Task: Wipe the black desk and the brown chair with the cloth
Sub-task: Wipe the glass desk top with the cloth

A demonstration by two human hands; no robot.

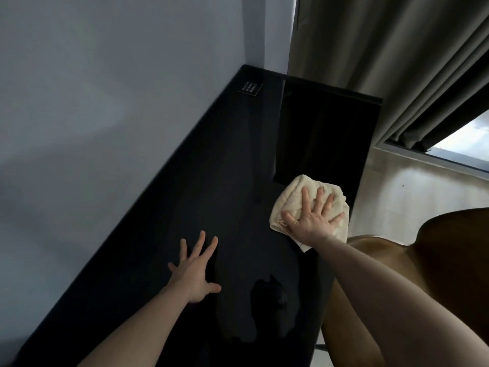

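The black desk (206, 160) runs along the wall from the bottom left towards the far corner. A cream cloth (288, 200) lies bunched near the desk's right edge. My right hand (313, 217) presses flat on the cloth with fingers spread. My left hand (194, 271) rests flat on the bare desk top, fingers spread, to the left of the cloth and nearer to me. The brown chair (423, 260) stands to the right of the desk, partly hidden under my right forearm.
A glossy black panel (322, 133) covers the far right part of the desk. A small black card with white print (250, 88) lies near the far corner. A grey wall (105, 102) borders the left, and curtains (397, 62) and a window (463, 144) the right.
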